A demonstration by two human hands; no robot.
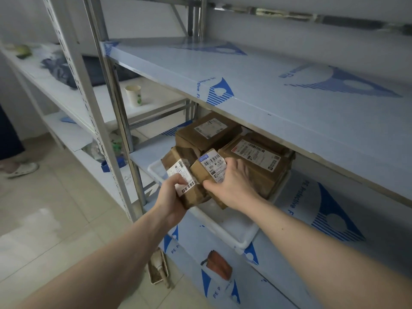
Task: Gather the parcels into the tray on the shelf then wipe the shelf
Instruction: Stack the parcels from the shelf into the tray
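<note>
We hold one parcel (191,192) in our left hand (171,197), right hand (231,186) gripping its neighbour (207,168); both hang over the tray (240,237) at its front-left corner.

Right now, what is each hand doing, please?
Left hand: grips a brown parcel with a white label.
Right hand: holds the small parcel over the white tray.
</note>
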